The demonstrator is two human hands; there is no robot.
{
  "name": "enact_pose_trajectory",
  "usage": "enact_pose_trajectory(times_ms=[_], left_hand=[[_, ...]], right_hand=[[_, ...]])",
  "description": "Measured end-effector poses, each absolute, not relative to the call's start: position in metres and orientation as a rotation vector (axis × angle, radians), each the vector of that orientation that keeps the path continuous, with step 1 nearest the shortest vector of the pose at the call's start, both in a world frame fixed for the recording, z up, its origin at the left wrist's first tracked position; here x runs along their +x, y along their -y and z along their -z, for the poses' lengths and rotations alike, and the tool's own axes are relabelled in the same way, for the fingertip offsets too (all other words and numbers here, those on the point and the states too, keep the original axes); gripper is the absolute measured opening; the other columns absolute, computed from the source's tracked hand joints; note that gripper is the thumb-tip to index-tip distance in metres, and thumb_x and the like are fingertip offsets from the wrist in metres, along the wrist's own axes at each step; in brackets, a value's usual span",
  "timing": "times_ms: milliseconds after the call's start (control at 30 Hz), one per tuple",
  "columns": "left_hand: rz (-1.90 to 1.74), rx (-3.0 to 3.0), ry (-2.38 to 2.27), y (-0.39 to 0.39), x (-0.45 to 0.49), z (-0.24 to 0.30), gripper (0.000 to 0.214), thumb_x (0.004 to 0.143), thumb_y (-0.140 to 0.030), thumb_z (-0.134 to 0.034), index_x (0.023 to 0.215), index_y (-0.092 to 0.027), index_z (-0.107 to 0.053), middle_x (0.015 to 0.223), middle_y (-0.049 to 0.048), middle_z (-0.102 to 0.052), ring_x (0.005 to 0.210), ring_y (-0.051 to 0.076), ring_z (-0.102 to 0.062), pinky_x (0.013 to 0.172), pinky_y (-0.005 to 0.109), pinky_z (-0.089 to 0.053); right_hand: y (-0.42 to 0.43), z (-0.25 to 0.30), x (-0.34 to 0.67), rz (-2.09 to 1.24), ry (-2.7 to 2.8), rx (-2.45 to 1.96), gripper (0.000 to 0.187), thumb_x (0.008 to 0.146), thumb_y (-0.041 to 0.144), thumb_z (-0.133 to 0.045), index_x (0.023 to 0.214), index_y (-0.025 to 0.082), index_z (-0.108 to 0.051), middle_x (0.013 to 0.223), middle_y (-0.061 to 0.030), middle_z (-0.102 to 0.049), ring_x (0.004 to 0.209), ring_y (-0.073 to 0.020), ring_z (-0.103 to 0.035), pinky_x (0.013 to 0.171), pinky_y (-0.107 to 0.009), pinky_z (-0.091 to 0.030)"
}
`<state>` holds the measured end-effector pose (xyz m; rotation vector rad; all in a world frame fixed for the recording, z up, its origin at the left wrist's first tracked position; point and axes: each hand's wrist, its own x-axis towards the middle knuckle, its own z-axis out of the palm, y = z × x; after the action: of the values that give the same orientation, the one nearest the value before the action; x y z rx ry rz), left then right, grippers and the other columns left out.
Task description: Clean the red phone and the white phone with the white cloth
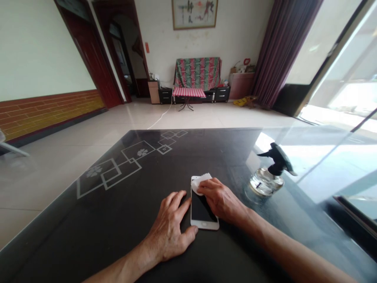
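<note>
A white smartphone with a dark screen lies face up on the black glossy table. My right hand is closed on a small white cloth and presses it against the upper part of the screen. To the left of the phone, my left hand rests on the table with its fingers spread. Its thumb touches the phone's lower left corner. A clear spray bottle with a black trigger head stands upright to the right of my right hand.
A dark-edged flat object lies at the table's right edge. Beyond the table, a small folding table with a striped pink top stands before a cloth-covered object. A white cable runs over the floor.
</note>
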<state>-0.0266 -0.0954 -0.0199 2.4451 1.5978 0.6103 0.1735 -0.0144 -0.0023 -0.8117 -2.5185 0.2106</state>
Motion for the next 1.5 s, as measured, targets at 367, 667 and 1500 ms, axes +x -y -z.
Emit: enact_pose_trajectory(times_ms=[367,667,1500], left_hand=[[-0.610,2.452,-1.612,0.093,-0.026,0.018,0.060,0.070,-0.037,-0.063,0.125,-0.015,-0.055,0.137,0.0130,-0.044,0.125,0.035,-0.036,0.104,0.052,-0.032],[-0.633,2.427,-1.610,0.090,-0.028,0.021,0.059,0.068,-0.035,-0.065,0.124,-0.018,-0.057,0.138,0.0110,-0.044,0.125,0.035,-0.036,0.105,0.051,-0.032],[-0.695,2.446,-1.613,0.090,-0.026,0.017,0.059,0.064,-0.037,-0.069,0.119,-0.019,-0.060,0.132,0.0099,-0.049,0.119,0.032,-0.042,0.101,0.047,-0.036]], right_hand=[[-0.001,0.009,0.156,-0.142,2.425,-0.850,0.029,0.081,0.002,-0.042,0.088,0.017,-0.067,0.093,-0.0074,-0.065,0.086,-0.0173,-0.057,0.086,-0.032,-0.042],[0.064,0.008,0.174,-0.273,2.395,-0.897,0.028,0.077,0.002,-0.047,0.092,0.019,-0.064,0.092,-0.0052,-0.062,0.088,-0.0183,-0.052,0.082,-0.031,-0.045],[0.054,0.008,0.188,-0.381,2.449,-0.598,0.030,0.069,0.000,-0.047,0.081,0.019,-0.067,0.086,-0.0039,-0.063,0.084,-0.0167,-0.055,0.080,-0.030,-0.045]])
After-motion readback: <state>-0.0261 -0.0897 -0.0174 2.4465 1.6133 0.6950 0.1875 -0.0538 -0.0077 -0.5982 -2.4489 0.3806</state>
